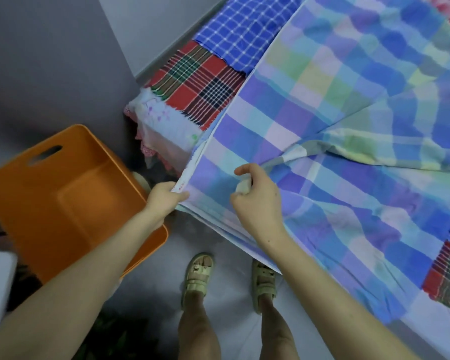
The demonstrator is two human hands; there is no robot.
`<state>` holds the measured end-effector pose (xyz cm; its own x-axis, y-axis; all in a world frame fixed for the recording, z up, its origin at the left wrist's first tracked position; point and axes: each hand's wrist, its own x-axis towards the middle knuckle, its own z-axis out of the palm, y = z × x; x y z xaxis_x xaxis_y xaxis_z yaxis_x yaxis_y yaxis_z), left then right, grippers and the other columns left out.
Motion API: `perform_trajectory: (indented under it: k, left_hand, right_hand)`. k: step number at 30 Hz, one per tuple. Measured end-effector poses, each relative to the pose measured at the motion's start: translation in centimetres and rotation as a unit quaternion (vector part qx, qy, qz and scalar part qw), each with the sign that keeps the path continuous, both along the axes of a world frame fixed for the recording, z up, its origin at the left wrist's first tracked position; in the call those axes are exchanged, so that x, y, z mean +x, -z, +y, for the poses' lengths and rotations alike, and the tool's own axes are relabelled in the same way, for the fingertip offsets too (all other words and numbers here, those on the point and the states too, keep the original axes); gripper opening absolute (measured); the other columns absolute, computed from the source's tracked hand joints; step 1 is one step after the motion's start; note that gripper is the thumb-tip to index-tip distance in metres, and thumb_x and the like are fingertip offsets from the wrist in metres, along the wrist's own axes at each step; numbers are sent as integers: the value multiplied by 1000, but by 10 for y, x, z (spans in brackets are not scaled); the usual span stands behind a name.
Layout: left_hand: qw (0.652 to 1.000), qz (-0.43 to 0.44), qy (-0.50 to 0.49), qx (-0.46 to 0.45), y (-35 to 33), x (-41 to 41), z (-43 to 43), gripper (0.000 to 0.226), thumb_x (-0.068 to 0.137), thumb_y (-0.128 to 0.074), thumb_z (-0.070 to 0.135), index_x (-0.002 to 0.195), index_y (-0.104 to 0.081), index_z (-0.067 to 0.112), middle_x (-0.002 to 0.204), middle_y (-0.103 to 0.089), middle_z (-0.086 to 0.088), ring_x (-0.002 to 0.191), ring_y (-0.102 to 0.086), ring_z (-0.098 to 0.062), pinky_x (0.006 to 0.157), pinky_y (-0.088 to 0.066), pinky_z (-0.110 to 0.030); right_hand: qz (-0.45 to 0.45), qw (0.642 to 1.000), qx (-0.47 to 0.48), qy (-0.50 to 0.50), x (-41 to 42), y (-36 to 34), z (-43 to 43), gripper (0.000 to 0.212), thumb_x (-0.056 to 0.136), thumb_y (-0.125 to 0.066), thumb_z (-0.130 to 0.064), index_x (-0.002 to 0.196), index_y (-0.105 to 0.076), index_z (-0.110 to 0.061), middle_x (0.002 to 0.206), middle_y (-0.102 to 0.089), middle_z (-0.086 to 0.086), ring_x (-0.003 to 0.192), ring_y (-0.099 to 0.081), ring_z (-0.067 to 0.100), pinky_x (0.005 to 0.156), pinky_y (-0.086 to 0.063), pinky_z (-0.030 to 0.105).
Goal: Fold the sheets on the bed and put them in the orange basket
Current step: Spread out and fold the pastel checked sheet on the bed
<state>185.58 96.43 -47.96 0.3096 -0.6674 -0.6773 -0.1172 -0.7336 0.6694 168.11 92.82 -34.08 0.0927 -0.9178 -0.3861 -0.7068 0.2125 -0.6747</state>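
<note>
Sandals (198, 276), pale green and strapped, stand on the grey floor at the foot of the view, toes toward the bed (164, 126). Just beyond them both hands work the near edge of the large pastel checked cotton sheet (335, 105). The left hand (166, 196) pinches its near-left corner, where a white hem shows. The right hand (255, 196) lies just beside it on the cloth, fingers curled round a bunched fold, from which a raised ridge runs off to the right.

The sheet spreads from the hands up and to the right. One edge climbs diagonally toward the far end of the bed, and the other hangs over the bed's near side. Its bulk therefore lies ahead and right of both hands, so folding looks barely begun.

The open orange plastic basket (94, 152) sits on the floor to the left, close behind the left hand, which is the nearer one for dropping the folded cloth in.

Further off lie a red tartan cloth (200, 84) and a blue-and-white checked cloth (244, 29).
</note>
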Motion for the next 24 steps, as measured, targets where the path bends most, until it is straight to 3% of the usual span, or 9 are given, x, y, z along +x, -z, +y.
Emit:
perform_trajectory:
  k: [2,5,8,10,13,15,17,21,24]
  left_hand:
    - [997,-58,12,-43,-34,-4,-4,11,78,-71,6,85,-65,2,79,-60,-9,72,-52,-19,60,-37,-26]
    - [981,-119,82,-131,-106,-20,-12,26,79,-71,7,99,-56,11,84,-57,1,71,-52,-12,55,-34,-20]
    - [952,-123,163,-227,-180,-43,-18,36,81,-65,4,107,-46,20,73,-49,12,58,-47,-3,51,-32,-13]
    - [931,-100,225,-270,-229,-60,-25,25,81,-60,1,98,-59,20,74,-58,7,60,-50,1,56,-36,-9]
    - [932,-46,238,-270,-281,-84,-44,15,74,-58,-2,75,-68,9,72,-65,-9,64,-55,-10,67,-49,-28]
    - [946,17,200,-254,-304,-94,-56,19,71,-55,-9,71,-68,4,67,-62,-9,68,-59,-18,70,-54,-39]
    - [955,59,170,-237,-319,-101,-63,32,78,-52,-14,72,-69,12,72,-67,-6,76,-66,-20,75,-56,-37]
    - [954,48,175,-239,-345,-121,-77,34,83,-52,-10,75,-67,20,94,-66,-8,101,-61,-19,87,-48,-31]
    - [955,30,189,-227,-353,-135,-85,36,81,-52,-8,72,-64,25,105,-65,-12,109,-58,-24,92,-47,-38]
  right_hand:
    - [13,1000,-12,1,-3,-14,0,39,73,-50,3,106,-55,-18,78,-56,1,82,-54,30,65,-42,33]
    - [17,999,-26,2,-12,-48,-7,36,72,-51,3,102,-57,-17,84,-60,7,85,-57,30,68,-45,34]
    - [-4,996,-80,32,-23,-93,-16,27,75,-48,1,90,-57,-19,72,-59,3,73,-55,24,61,-39,30]
    - [-29,992,-120,39,-28,-135,-20,19,73,-48,-4,83,-57,-18,63,-55,-3,64,-50,18,58,-36,27]
    - [-35,990,-138,1,-28,-187,-25,15,70,-55,-10,84,-55,-17,68,-53,-2,68,-50,18,59,-37,27]
    - [-22,990,-141,-10,-31,-209,-30,22,73,-58,-5,91,-50,-16,72,-52,0,72,-49,21,58,-34,28]
    - [-10,987,-160,1,-39,-221,-35,22,76,-56,-3,95,-49,-12,71,-51,2,74,-47,24,58,-30,30]
    - [2,979,-192,67,-64,-234,-40,22,77,-51,1,92,-45,-14,60,-46,-4,66,-46,22,55,-26,31]
    - [-50,976,-172,126,-77,-234,-42,21,76,-54,-1,90,-46,-15,59,-48,-4,58,-45,14,55,-31,28]
